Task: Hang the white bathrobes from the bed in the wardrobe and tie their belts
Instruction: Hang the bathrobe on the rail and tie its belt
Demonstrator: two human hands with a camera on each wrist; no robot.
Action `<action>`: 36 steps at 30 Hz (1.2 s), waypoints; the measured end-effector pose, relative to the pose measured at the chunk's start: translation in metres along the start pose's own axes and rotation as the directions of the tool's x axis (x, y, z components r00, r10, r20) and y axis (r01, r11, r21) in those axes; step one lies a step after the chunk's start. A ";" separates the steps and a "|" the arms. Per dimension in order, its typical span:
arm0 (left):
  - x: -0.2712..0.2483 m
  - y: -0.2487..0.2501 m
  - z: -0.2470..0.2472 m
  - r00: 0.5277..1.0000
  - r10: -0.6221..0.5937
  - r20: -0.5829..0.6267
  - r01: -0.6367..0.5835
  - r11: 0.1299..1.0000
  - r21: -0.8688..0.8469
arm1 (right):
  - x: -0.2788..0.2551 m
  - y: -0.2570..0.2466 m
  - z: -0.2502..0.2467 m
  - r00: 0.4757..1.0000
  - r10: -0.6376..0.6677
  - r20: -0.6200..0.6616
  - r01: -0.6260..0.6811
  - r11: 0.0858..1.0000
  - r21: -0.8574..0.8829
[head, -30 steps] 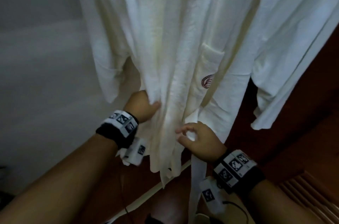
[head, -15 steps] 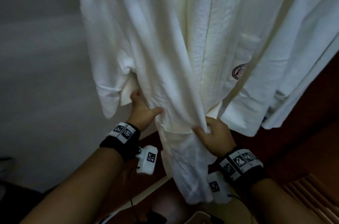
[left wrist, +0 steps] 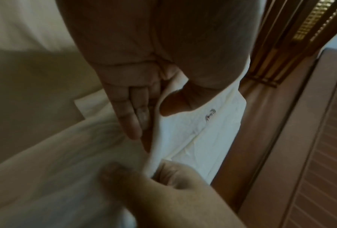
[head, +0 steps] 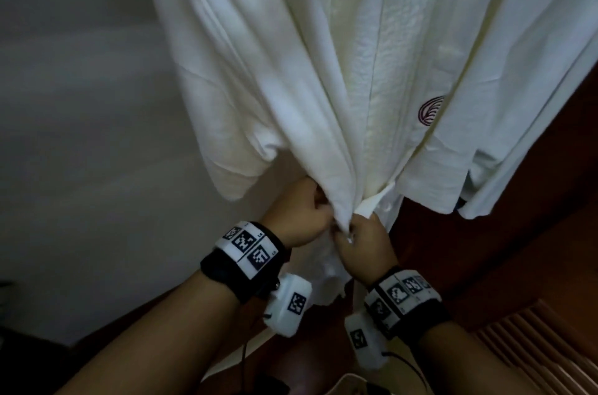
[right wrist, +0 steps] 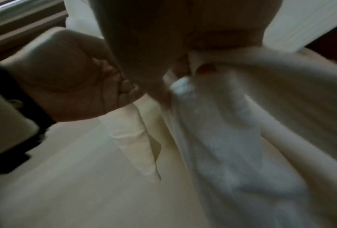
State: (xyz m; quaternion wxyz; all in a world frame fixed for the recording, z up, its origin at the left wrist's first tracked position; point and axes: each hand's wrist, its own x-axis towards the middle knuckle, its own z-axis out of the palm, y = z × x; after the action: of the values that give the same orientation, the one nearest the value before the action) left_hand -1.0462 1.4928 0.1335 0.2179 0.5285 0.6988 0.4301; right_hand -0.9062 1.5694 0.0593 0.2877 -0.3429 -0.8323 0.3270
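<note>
A white bathrobe [head: 291, 71] with a dark red logo [head: 432, 110] hangs in front of me. My hands meet at its lower front, where the cloth is gathered into a bunch. My left hand [head: 318, 212] is curled and pinches a fold of the robe between fingers and thumb; the left wrist view shows this pinch by my left hand [left wrist: 150, 123] on the bathrobe [left wrist: 212, 131]. Just right of it, my right hand [head: 351, 234] grips the gathered cloth. A narrow white strip [head: 375, 200] sticks up beside my right hand, and a similar strip [right wrist: 136, 146] hangs under my left hand [right wrist: 69, 77].
A second white robe [head: 534, 55] hangs at the right, touching the first. Dark red-brown wardrobe wood [head: 534, 265] and a slatted panel [head: 534, 356] lie to the right and below. A pale wall [head: 81, 136] fills the left side.
My hands have come together from either side of the robe's front and now bunch the cloth between them. The view has moved closer to the robe.
</note>
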 end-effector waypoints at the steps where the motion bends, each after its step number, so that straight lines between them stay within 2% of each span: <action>1: 0.001 -0.007 -0.005 0.998 -0.023 -0.055 0.023 1.000 -0.005 | 0.001 0.000 -0.002 0.999 0.031 0.007 -0.031 0.999 -0.008; 3: 0.001 -0.027 -0.013 0.981 -0.051 -0.185 0.060 0.997 0.045 | 0.001 -0.002 -0.005 0.994 0.071 0.088 -0.069 0.997 -0.026; 4: -0.003 -0.040 -0.013 0.983 -0.076 -0.168 0.089 0.994 0.067 | 0.000 -0.003 -0.007 0.989 0.074 0.125 -0.072 0.997 -0.022; 6: -0.014 -0.061 -0.009 0.975 -0.209 0.073 0.208 0.978 0.020 | -0.001 -0.003 -0.008 0.982 0.056 0.180 -0.057 0.998 -0.002; 7: -0.022 -0.069 -0.003 0.945 -0.260 0.201 0.269 0.963 -0.021 | -0.001 -0.002 -0.008 0.978 0.055 0.201 -0.058 0.998 0.008; 8: -0.028 -0.076 0.003 0.931 -0.262 0.255 0.285 0.957 -0.054 | -0.001 -0.002 -0.008 0.977 0.052 0.207 -0.057 0.998 0.020; 9: -0.035 -0.080 0.006 0.933 -0.261 0.248 0.280 0.959 -0.047 | -0.001 -0.002 -0.007 0.977 0.052 0.209 -0.058 0.998 0.025; 11: -0.040 -0.083 0.000 0.939 -0.309 0.151 0.319 0.947 -0.045 | 0.003 -0.001 -0.013 0.977 0.059 0.205 -0.066 0.998 0.025; 13: -0.042 -0.086 -0.027 0.944 -0.330 0.024 0.330 0.944 0.001 | 0.011 0.004 -0.028 0.964 0.127 0.233 -0.130 0.992 -0.005; 15: -0.042 -0.100 -0.073 0.964 -0.205 -0.170 0.246 0.929 0.277 | 0.029 0.023 -0.055 0.942 0.235 0.238 -0.176 0.954 -0.243; 17: -0.042 -0.115 -0.123 0.961 -0.062 -0.268 0.211 0.791 0.574 | 0.049 0.047 -0.090 0.926 0.332 0.182 -0.188 0.821 -0.540; 18: -0.046 -0.119 -0.146 0.957 -0.076 -0.279 0.245 0.725 0.644 | 0.055 0.056 -0.105 0.928 0.343 0.146 -0.186 0.766 -0.616; 20: -0.055 -0.122 -0.178 0.947 -0.107 -0.304 0.299 0.644 0.704 | 0.066 0.067 -0.123 0.952 0.285 0.114 -0.150 0.755 -0.639; 22: -0.063 -0.126 -0.193 0.945 -0.057 -0.323 0.285 0.629 0.723 | 0.072 0.065 -0.128 0.977 0.198 0.083 -0.106 0.779 -0.618; 24: -0.073 -0.124 -0.198 0.925 -0.091 -0.370 0.335 0.657 0.675 | 0.071 0.061 -0.124 0.977 0.197 0.077 -0.113 0.792 -0.600; 26: -0.087 -0.121 -0.197 0.880 -0.185 -0.437 0.426 0.714 0.556 | 0.064 0.058 -0.117 0.963 0.224 0.149 -0.119 0.852 -0.510; 27: -0.094 -0.120 -0.194 0.861 -0.205 -0.465 0.448 0.738 0.504 | 0.059 0.054 -0.113 0.955 0.214 0.205 -0.107 0.895 -0.434; 28: -0.103 -0.119 -0.189 0.862 -0.179 -0.474 0.425 0.765 0.483 | 0.052 0.049 -0.110 0.947 0.188 0.260 -0.090 0.933 -0.349; 31: -0.123 -0.109 -0.164 0.926 -0.050 -0.374 0.241 0.841 0.484 | 0.032 0.026 -0.102 0.937 0.078 0.341 -0.038 0.992 -0.121; 34: -0.134 -0.096 -0.134 0.983 -0.002 -0.181 0.092 0.867 0.489 | 0.013 0.001 -0.091 0.944 0.034 0.328 -0.050 0.998 0.041; 36: -0.140 -0.088 -0.115 0.998 -0.026 -0.058 0.049 0.893 0.448 | 0.000 -0.014 -0.084 0.933 0.020 0.359 -0.090 0.979 0.181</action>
State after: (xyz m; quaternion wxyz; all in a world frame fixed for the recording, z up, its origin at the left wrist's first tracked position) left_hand -1.1333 1.3140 0.1004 0.0808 0.5398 0.7945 0.2662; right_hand -0.8525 1.5912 0.1218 0.1552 -0.2715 -0.8246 0.4715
